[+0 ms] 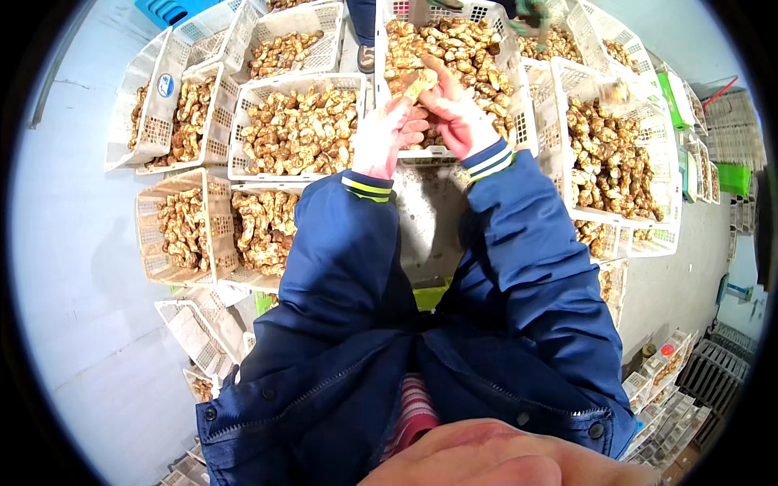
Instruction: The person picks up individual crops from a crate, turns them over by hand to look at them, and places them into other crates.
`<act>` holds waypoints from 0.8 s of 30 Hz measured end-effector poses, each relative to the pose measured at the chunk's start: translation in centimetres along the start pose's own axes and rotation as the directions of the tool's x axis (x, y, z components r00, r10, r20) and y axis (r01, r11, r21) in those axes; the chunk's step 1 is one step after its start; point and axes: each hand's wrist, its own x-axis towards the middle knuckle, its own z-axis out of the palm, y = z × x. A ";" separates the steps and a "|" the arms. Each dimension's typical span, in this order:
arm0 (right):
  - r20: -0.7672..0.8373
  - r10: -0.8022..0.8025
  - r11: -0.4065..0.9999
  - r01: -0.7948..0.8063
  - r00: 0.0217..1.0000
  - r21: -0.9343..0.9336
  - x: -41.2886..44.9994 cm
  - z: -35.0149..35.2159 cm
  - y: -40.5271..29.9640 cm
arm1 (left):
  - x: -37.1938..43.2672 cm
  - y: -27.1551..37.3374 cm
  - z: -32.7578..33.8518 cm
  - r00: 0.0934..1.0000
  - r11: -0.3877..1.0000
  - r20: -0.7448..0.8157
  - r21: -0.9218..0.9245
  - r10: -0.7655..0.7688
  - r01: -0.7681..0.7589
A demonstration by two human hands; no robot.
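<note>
Both of my hands are over the near part of a white plastic crate (526, 115) filled with brown and cream mushrooms (468, 42). One pale, thick-stemmed mushroom (420, 85) is between my hands, above the pile. My left hand (389, 130) pinches its lower end with thumb and fingers. My right hand (453, 109) is right beside it, with the thumb near the mushroom and a finger pointing up past it; whether it also grips the mushroom is hard to tell. The undersides of my fingers are partly hidden.
Crates of mushrooms stand at left (298, 130) and right (614, 158), some stacked. Across the crate is a co-worker, with a green-gloved hand (532, 21) and a shoe (366, 59) visible. A green container (430, 296) lies low between my legs. More crates (662, 364) stand at lower right.
</note>
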 end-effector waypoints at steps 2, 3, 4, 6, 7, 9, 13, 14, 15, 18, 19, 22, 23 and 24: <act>0.013 -0.039 0.991 0.037 0.999 0.127 -0.1 0.4 1.0 | -0.3 -0.1 0.0 0.998 0.999 0.064 -0.032 0.004 -0.002; 0.015 -0.036 0.992 0.034 0.999 0.123 -0.1 0.3 1.0 | -0.5 0.2 0.4 0.999 0.999 0.051 0.046 -0.017 0.014; 0.018 -0.034 0.992 0.031 0.999 0.119 0.1 0.1 1.0 | -0.2 0.0 0.1 0.998 0.999 0.052 0.048 -0.022 0.020; -0.021 -0.021 0.993 0.024 1.000 0.111 0.1 -0.5 0.6 | 0.0 0.0 0.7 0.992 1.000 0.121 -0.001 -0.031 0.032; -0.017 -0.047 0.993 0.048 0.999 0.110 0.1 -1.2 0.6 | -0.3 -0.2 1.0 0.997 0.997 0.042 0.023 -0.072 0.071; 0.000 -0.092 0.989 0.091 0.996 0.114 0.6 -1.5 0.6 | -0.4 0.0 0.8 0.995 0.995 0.062 0.064 -0.076 0.072; 0.002 -0.095 0.990 0.094 0.996 0.106 0.4 -1.7 0.2 | -0.4 0.0 0.8 0.996 0.990 0.076 0.132 -0.052 0.042; 0.008 -0.091 0.985 0.089 0.996 0.151 0.6 -1.8 0.3 | -0.3 0.0 0.6 0.996 0.990 0.076 0.133 -0.050 0.039; 0.014 -0.087 0.977 0.082 0.996 0.194 0.7 -1.9 0.3 | -0.2 -0.2 0.3 0.994 0.994 0.097 0.105 -0.050 0.040; -0.028 -0.045 0.969 0.050 0.999 0.243 0.9 -1.3 0.9 | -0.3 -0.2 -0.1 0.993 0.997 0.113 0.074 -0.044 0.035; -0.016 -0.042 0.970 0.044 0.999 0.238 0.8 -1.1 0.9 | -0.2 -0.5 -0.4 0.996 0.999 0.081 0.044 -0.022 0.019; 0.008 -0.071 0.995 0.070 0.997 0.073 0.8 -1.3 1.0 | 0.0 -0.4 -0.5 0.997 0.999 0.075 0.045 -0.017 0.013; 0.005 -0.071 0.995 0.071 0.997 0.071 0.8 -1.5 1.0 | -0.1 -0.3 0.0 0.998 0.998 0.064 0.062 -0.013 0.009; -0.008 -0.080 0.991 0.081 0.997 0.105 0.9 -1.8 1.0 | -0.3 -0.2 0.4 0.999 0.997 0.053 0.080 -0.008 0.004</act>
